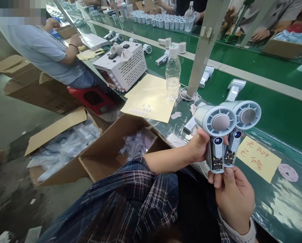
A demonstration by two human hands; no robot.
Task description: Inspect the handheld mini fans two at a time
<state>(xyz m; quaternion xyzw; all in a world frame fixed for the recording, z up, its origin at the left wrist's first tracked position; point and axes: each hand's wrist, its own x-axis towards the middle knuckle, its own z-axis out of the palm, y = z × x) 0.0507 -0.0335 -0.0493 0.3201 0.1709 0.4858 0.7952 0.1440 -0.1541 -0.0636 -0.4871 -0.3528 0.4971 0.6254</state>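
Two light-blue handheld fans stand side by side in front of me, round heads upward, circuit boards bare in their handles. The nearer fan [215, 123] shows 20 on its small display; the other fan [247, 116] shows what looks like 8. My left hand [200, 145] wraps round the handles from the left, its thumb beside the nearer fan's head and most fingers hidden behind. With thumb and fingers, my right hand [235, 195] pinches the bottom ends of the handles. Behind them, another fan [235, 89] lies on the green bench.
A yellow note [259, 158] with red writing lies right of the fans. A metal post [204, 47], a water bottle [173, 72] and a white vented box [123, 64] stand beyond. Open cartons [110, 148] sit at left. A co-worker in light blue [39, 50] sits far left.
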